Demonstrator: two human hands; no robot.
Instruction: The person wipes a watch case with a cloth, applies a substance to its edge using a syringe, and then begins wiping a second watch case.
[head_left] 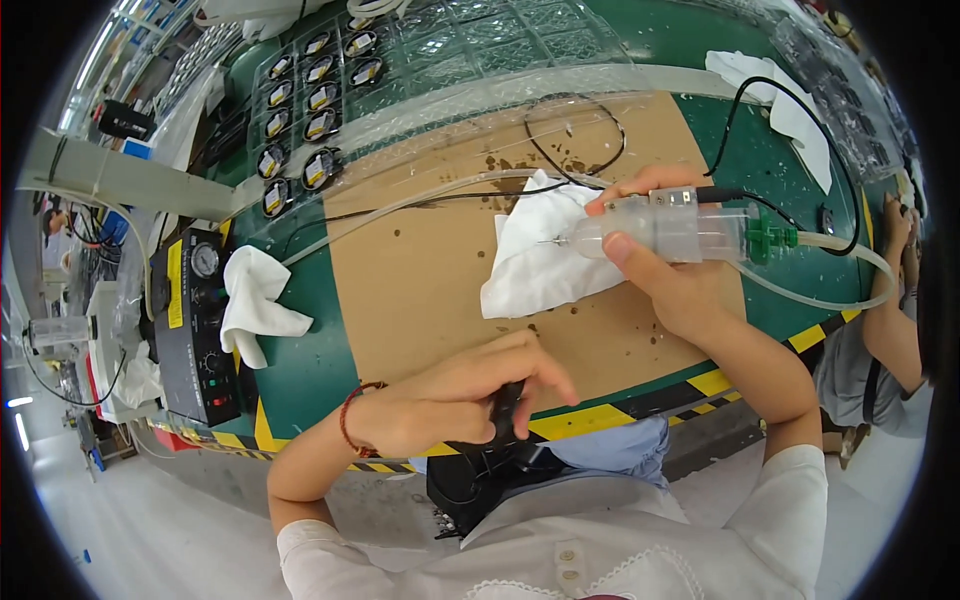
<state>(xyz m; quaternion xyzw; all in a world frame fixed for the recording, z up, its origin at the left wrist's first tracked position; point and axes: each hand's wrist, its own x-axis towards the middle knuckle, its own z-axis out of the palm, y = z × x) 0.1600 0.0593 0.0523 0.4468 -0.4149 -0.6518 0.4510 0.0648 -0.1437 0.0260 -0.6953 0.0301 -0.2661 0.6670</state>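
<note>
My right hand (680, 285) is closed round a clear glue-dispensing syringe (640, 230) with a green cap (775, 238). Its thin needle points left over a crumpled white cloth (540, 255). A black cable and a clear hose run from the syringe's right end. Close to the table's front edge, my left hand (440, 400) grips a small black part (507, 408) between thumb and fingers; its exact kind is hard to make out. Beneath the cloth lies a stained brown cardboard sheet (400, 290).
At the left stands a black dispenser controller (195, 330) with a gauge, beside another white cloth (258, 300). Clear trays (460, 45) at the back hold several round black parts (320, 95). A black cable (850, 150) arches at the right, near another person's arm (890, 290).
</note>
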